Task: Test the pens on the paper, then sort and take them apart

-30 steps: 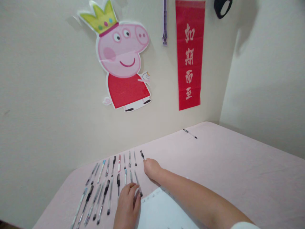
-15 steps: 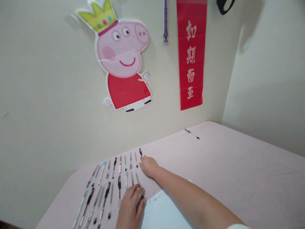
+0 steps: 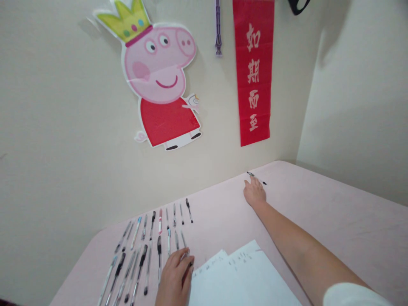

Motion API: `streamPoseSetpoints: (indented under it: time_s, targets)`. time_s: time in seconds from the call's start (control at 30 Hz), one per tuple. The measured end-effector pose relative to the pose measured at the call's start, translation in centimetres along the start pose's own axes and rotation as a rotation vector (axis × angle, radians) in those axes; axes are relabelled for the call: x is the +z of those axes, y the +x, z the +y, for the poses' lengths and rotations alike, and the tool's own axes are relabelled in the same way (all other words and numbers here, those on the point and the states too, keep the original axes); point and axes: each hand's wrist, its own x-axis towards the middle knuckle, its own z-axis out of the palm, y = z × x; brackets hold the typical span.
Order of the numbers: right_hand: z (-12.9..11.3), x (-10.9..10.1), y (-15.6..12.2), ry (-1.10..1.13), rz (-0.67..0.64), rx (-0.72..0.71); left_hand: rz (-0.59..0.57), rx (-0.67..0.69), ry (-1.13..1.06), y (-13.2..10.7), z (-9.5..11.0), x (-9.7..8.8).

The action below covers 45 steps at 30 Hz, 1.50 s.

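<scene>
At my left, a near row of pens (image 3: 139, 272) and a far row of pens (image 3: 160, 221) line the pink tabletop (image 3: 318, 199). My left hand (image 3: 175, 276) lies over the near row's last pen, fingers bent; I can't tell whether they grip it. Next come written sheets of paper (image 3: 229, 280). Well apart, my right hand (image 3: 255, 192) reaches out, thumb and forefinger spread, fingertips at a lone pen (image 3: 250, 174) near the tabletop's back edge.

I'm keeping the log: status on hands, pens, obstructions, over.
Right hand at the lone pen, grip unclear. Left hand over a near-row pen, beside paper. Other pens in two rows. Nothing visibly blocking the lone pen.
</scene>
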Motion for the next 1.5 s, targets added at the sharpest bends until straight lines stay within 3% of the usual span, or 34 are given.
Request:
streamPoseSetpoints:
  time_s: [0.1, 0.2, 0.4, 0.63, 0.87, 1.2, 1.3, 1.4, 1.5]
  targets:
    - [4.2, 0.6, 0.7, -0.141, -0.011, 0.068, 0.004, 0.007, -0.007, 0.0, 0.0, 0.1]
    - [5.8, 0.9, 0.8, -0.164, -0.083, 0.026, -0.004, -0.013, -0.01, 0.0, 0.0, 0.1]
    - [5.1, -0.2, 0.2, -0.162, -0.12, -0.027, -0.011, -0.045, -0.029, -0.3, 0.1, 0.1]
    - [4.0, -2.4, -2.5, -0.163, -0.153, -0.074, 0.02, -0.052, -0.04, -0.5, 0.0, 0.3]
    - [0.1, -4.3, -5.2, -0.11, -0.265, -0.198, 0.031, -0.059, -0.06, -0.6, 0.1, 0.3]
    - [-9.4, -7.3, -10.4, 0.083, -0.516, -0.541, 0.045, -0.063, -0.072, -0.6, 0.2, 0.1]
    - [-11.9, -8.4, -12.1, 0.259, -0.552, -0.628, 0.048, -0.064, -0.068, -0.6, 0.3, 0.1]
    - [-13.9, -8.5, -13.7, 0.406, -0.585, -0.665, 0.055, -0.071, -0.074, -0.6, 0.3, 0.2]
    - [-15.4, -7.7, -14.9, 0.417, -0.66, -0.64, 0.07, -0.073, -0.087, -0.7, 0.2, 0.3]
